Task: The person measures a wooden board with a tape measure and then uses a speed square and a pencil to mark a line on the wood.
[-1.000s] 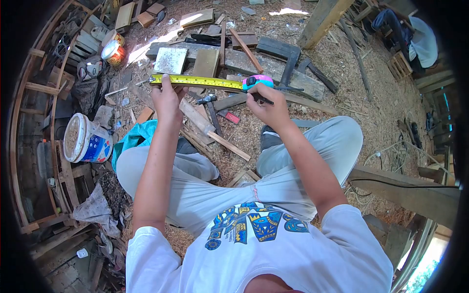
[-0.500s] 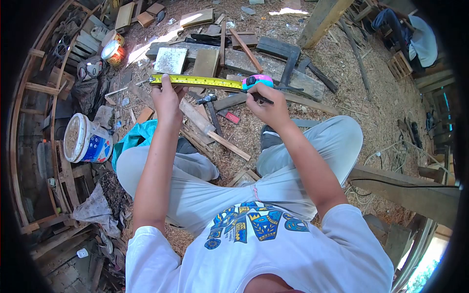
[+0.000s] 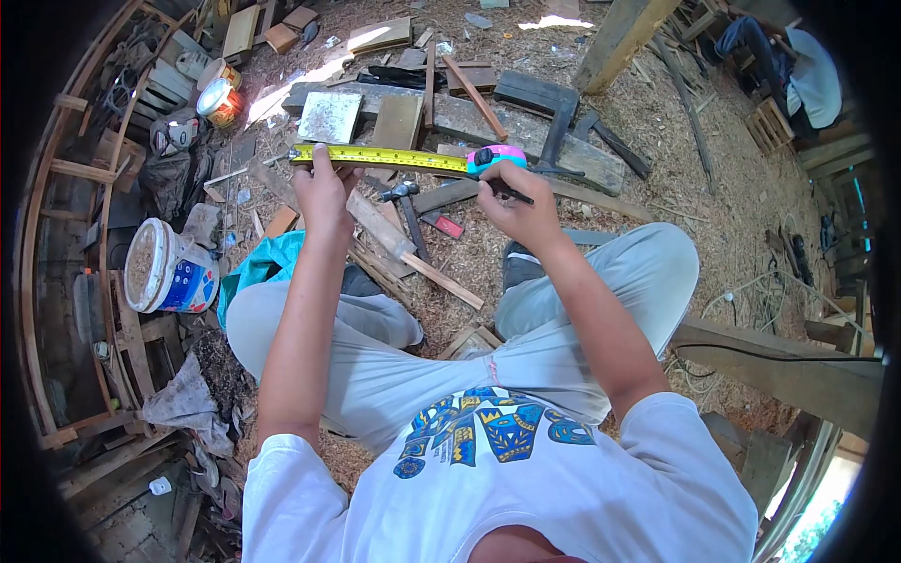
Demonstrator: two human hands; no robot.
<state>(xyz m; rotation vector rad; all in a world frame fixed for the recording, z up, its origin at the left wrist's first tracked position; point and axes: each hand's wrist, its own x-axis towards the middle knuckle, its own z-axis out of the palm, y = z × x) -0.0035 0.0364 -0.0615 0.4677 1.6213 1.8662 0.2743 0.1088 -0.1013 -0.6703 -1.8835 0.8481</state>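
Observation:
A pink and turquoise tape measure [image 3: 496, 159] is stretched level in front of me, its yellow blade [image 3: 399, 159] drawn out to the left. My left hand [image 3: 326, 195] is closed on the free end of the blade, thumb laid over it. At the other end, my right hand [image 3: 521, 205] grips the case from below. A dark, slim pen-like stick [image 3: 511, 192] also pokes out of the right hand. Below the blade lies a hammer [image 3: 404, 195], beside a small red block [image 3: 443, 224]. A narrow wooden strip [image 3: 441, 281] rests between my legs.
A thick plank [image 3: 460, 122] lies ahead, bearing board pieces and a whitish square panel [image 3: 328, 117]. A white bucket [image 3: 169, 267] stands left, a wooden post [image 3: 619, 47] ahead right. Another person [image 3: 812, 80] sits far right. Wood shavings cover the ground.
Both hands and the tape measure hold nearly the same place. The dark stick in my right hand has tilted and shows more.

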